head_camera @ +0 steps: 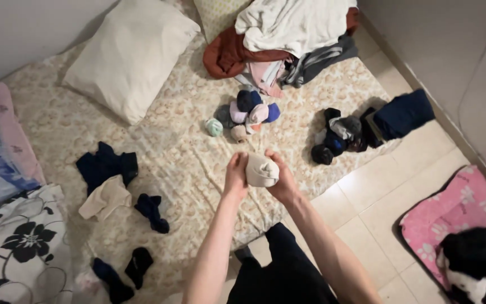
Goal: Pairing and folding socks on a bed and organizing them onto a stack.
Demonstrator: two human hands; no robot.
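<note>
Nearest the camera, the person's dark trousers (279, 270) and two bare forearms rise toward the middle of the view. The left hand (235, 175) and the right hand (280, 179) meet above the edge of the mattress, both closed around a cream sock bundle (261, 170) held in the air between them; the fingers wrap its sides and the rounded top shows between the thumbs. The bundle looks light, soft and squashy, with nothing to break. It probably gives under pressure and grips easily, and a hold around its thick middle, as now, seems the surest place.

Below the hands lies a floral bedsheet (187, 163), pale and wrinkled, spread over a low mattress on the floor. On it to the left lie loose dark socks (152, 211), a cream garment (105, 198) and a navy garment (107, 164). Just beyond the hands sits a cluster of rolled sock balls (247, 115) in pink, blue and green, and to its right a heap of dark socks (337, 138) beside a folded navy cloth (403, 114).

Farther off are a white pillow (130, 56) and a pile of clothes (285, 39) in white, rust and grey. The floor is of pale tiles (378, 191), with plain walls around. At the lower right a black-and-white animal (476, 262) lies on a pink mat (451, 217).
</note>
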